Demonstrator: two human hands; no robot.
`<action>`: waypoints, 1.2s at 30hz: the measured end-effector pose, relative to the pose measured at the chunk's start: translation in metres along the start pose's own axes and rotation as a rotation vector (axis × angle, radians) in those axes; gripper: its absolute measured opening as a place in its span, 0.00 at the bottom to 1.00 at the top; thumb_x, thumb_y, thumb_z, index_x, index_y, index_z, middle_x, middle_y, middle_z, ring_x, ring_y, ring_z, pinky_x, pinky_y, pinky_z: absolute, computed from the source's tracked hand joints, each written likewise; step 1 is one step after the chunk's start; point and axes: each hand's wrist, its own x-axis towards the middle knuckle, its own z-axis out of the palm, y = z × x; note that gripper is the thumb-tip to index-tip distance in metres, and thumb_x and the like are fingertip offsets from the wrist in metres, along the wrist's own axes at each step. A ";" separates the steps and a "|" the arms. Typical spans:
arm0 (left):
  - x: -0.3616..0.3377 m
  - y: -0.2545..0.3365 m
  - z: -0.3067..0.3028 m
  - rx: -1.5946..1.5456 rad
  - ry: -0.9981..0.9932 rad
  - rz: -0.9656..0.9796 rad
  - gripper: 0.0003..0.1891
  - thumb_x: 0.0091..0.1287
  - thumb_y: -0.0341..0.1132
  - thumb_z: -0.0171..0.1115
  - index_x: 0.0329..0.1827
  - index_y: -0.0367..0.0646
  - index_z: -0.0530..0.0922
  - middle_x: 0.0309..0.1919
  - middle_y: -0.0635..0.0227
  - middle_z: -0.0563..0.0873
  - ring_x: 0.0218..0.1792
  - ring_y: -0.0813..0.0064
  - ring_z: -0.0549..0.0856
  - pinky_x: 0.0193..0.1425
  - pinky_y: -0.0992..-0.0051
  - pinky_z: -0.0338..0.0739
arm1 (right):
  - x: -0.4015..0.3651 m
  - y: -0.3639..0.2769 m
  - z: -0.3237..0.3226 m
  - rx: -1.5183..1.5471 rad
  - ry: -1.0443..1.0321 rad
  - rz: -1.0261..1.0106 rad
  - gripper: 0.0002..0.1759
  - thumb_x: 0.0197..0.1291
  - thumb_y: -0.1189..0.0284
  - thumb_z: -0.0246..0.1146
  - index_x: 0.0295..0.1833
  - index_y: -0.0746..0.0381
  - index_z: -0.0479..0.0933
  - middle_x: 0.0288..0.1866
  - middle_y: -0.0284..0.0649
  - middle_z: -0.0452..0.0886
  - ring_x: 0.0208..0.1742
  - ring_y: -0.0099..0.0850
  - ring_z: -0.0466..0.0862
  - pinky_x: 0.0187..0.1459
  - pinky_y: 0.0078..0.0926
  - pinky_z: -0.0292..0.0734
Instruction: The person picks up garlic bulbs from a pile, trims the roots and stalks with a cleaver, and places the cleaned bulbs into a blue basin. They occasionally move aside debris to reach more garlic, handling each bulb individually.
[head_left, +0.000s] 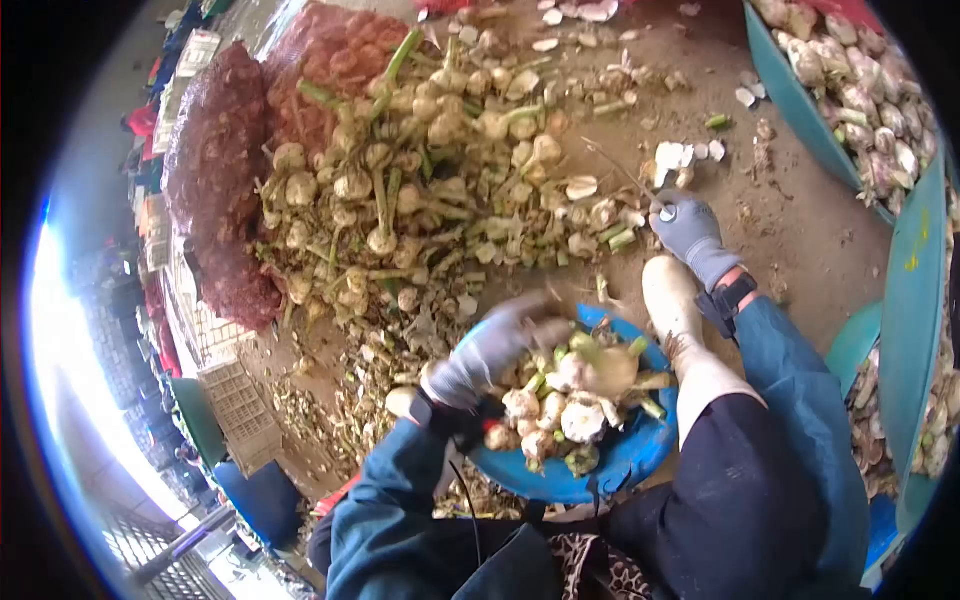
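Note:
My left hand [490, 352], in a grey glove, is over the left rim of a blue tub [645, 455] between my legs. Its fingers are blurred by motion but look stretched out, with nothing showing in them. Trimmed garlic bulbs [585, 418] with short green stems fill the tub, and one blurred garlic bulb [608, 372] is on top near the hand. My right hand [690, 238], also gloved, is closed around a knife [625, 172]. Its thin blade points up and left over the floor, apart from the tub.
A large heap of garlic with stalks [400, 190] covers the floor ahead, with red mesh sacks [215, 180] behind it at left. Green tubs of garlic [815, 125] stand at right. Beside my right leg's white boot [672, 300] lie peel scraps. A plastic crate [240, 410] sits at left.

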 end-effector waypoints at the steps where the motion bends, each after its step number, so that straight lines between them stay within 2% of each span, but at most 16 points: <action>1: 0.008 -0.019 -0.026 -0.017 0.064 0.073 0.23 0.45 0.36 0.69 0.46 0.40 0.74 0.39 0.63 0.79 0.44 0.69 0.78 0.49 0.75 0.70 | -0.010 -0.001 0.008 0.006 -0.025 0.007 0.13 0.42 0.61 0.58 0.37 0.50 0.76 0.31 0.41 0.79 0.36 0.40 0.79 0.37 0.32 0.73; 3: 0.021 -0.024 -0.073 0.851 0.512 0.230 0.23 0.46 0.35 0.67 0.48 0.43 0.73 0.43 0.64 0.77 0.46 0.68 0.76 0.49 0.72 0.70 | -0.016 -0.006 0.011 0.043 -0.143 0.023 0.13 0.43 0.61 0.57 0.37 0.50 0.76 0.32 0.40 0.79 0.36 0.39 0.79 0.38 0.32 0.73; 5: 0.034 -0.023 -0.104 1.709 0.804 -0.010 0.19 0.48 0.33 0.63 0.46 0.47 0.75 0.48 0.66 0.72 0.49 0.68 0.73 0.44 0.66 0.71 | -0.018 -0.006 0.019 0.011 -0.175 0.013 0.12 0.43 0.61 0.57 0.36 0.50 0.76 0.32 0.41 0.79 0.35 0.38 0.79 0.38 0.32 0.73; 9: 0.042 -0.048 -0.125 1.893 0.715 -0.060 0.21 0.43 0.34 0.63 0.44 0.51 0.75 0.55 0.64 0.67 0.54 0.61 0.68 0.43 0.61 0.70 | -0.022 -0.006 0.018 -0.027 -0.241 0.012 0.12 0.43 0.61 0.57 0.35 0.51 0.76 0.31 0.41 0.79 0.35 0.38 0.79 0.38 0.32 0.73; 13: 0.039 -0.053 -0.137 1.762 0.649 0.175 0.13 0.46 0.30 0.60 0.37 0.49 0.76 0.49 0.64 0.71 0.48 0.61 0.72 0.38 0.65 0.71 | -0.026 0.003 0.013 -0.008 -0.239 0.017 0.11 0.44 0.62 0.57 0.35 0.51 0.76 0.31 0.40 0.79 0.35 0.38 0.79 0.38 0.32 0.73; 15: 0.046 -0.054 -0.135 1.194 0.821 0.365 0.12 0.47 0.30 0.60 0.36 0.46 0.76 0.45 0.63 0.74 0.45 0.57 0.74 0.40 0.65 0.72 | -0.029 0.002 0.012 -0.007 -0.220 0.018 0.11 0.44 0.62 0.57 0.35 0.51 0.76 0.31 0.40 0.79 0.35 0.38 0.79 0.39 0.32 0.73; 16: 0.047 -0.045 -0.123 1.078 0.809 0.222 0.12 0.47 0.31 0.62 0.36 0.43 0.76 0.39 0.63 0.77 0.39 0.59 0.77 0.42 0.70 0.72 | -0.030 -0.007 0.011 -0.021 -0.218 -0.051 0.11 0.44 0.62 0.57 0.36 0.51 0.76 0.31 0.40 0.80 0.35 0.38 0.79 0.38 0.32 0.74; 19: 0.065 -0.044 -0.090 0.340 0.600 0.086 0.18 0.51 0.33 0.63 0.44 0.35 0.75 0.34 0.66 0.82 0.34 0.81 0.78 0.37 0.81 0.72 | -0.027 -0.041 0.012 0.016 -0.185 -0.278 0.11 0.46 0.61 0.56 0.36 0.49 0.76 0.29 0.40 0.80 0.32 0.38 0.80 0.36 0.35 0.74; 21: 0.073 -0.042 -0.064 0.162 0.449 0.000 0.16 0.56 0.30 0.60 0.45 0.30 0.74 0.34 0.69 0.81 0.33 0.84 0.76 0.36 0.85 0.71 | -0.028 -0.067 0.007 0.064 -0.193 -0.398 0.10 0.45 0.62 0.57 0.35 0.52 0.75 0.25 0.42 0.78 0.31 0.39 0.79 0.34 0.37 0.73; 23: 0.062 -0.020 -0.033 0.326 0.337 0.137 0.14 0.56 0.31 0.60 0.42 0.29 0.75 0.32 0.69 0.81 0.32 0.85 0.75 0.35 0.85 0.70 | -0.031 -0.080 -0.001 -0.001 -0.202 -0.471 0.09 0.49 0.61 0.56 0.32 0.53 0.74 0.27 0.38 0.79 0.31 0.38 0.79 0.33 0.34 0.73; 25: 0.061 -0.023 -0.029 0.214 0.348 0.177 0.14 0.53 0.33 0.63 0.38 0.31 0.77 0.30 0.68 0.82 0.33 0.84 0.77 0.37 0.83 0.71 | -0.018 -0.055 0.008 0.016 -0.277 -0.438 0.11 0.47 0.63 0.55 0.36 0.53 0.74 0.28 0.42 0.78 0.34 0.39 0.79 0.37 0.36 0.72; 27: 0.062 -0.034 -0.041 0.125 0.381 0.221 0.14 0.55 0.34 0.61 0.39 0.32 0.77 0.31 0.67 0.82 0.33 0.81 0.78 0.37 0.82 0.72 | -0.004 -0.012 0.019 -0.294 -0.356 -0.163 0.10 0.48 0.65 0.53 0.37 0.53 0.74 0.30 0.42 0.78 0.34 0.38 0.79 0.38 0.36 0.72; 29: 0.059 -0.035 -0.041 0.036 0.416 0.254 0.14 0.56 0.36 0.59 0.40 0.33 0.76 0.32 0.66 0.82 0.32 0.78 0.79 0.37 0.81 0.73 | -0.009 0.002 0.011 -0.201 -0.255 -0.048 0.10 0.49 0.65 0.52 0.38 0.52 0.74 0.30 0.42 0.78 0.34 0.38 0.79 0.38 0.36 0.72; 31: 0.057 -0.028 -0.024 -0.798 0.393 0.118 0.15 0.61 0.41 0.51 0.44 0.39 0.73 0.33 0.65 0.80 0.33 0.72 0.80 0.35 0.77 0.76 | -0.018 0.001 0.005 -0.109 -0.151 0.084 0.10 0.50 0.65 0.51 0.38 0.52 0.74 0.31 0.43 0.78 0.34 0.37 0.79 0.38 0.36 0.72; 33: 0.066 -0.048 -0.026 -1.153 0.282 -0.005 0.12 0.62 0.40 0.47 0.39 0.42 0.72 0.32 0.66 0.79 0.31 0.76 0.79 0.23 0.81 0.71 | -0.028 -0.020 0.000 -0.131 -0.231 -0.135 0.09 0.51 0.66 0.50 0.37 0.53 0.73 0.30 0.41 0.78 0.33 0.38 0.79 0.36 0.36 0.73; 36: 0.077 -0.078 -0.019 -1.475 0.024 0.161 0.13 0.63 0.42 0.45 0.36 0.43 0.72 0.29 0.67 0.77 0.33 0.75 0.79 0.29 0.80 0.75 | -0.043 -0.048 0.007 -0.147 -0.163 -0.473 0.08 0.47 0.65 0.54 0.34 0.54 0.71 0.25 0.38 0.76 0.30 0.38 0.79 0.31 0.35 0.72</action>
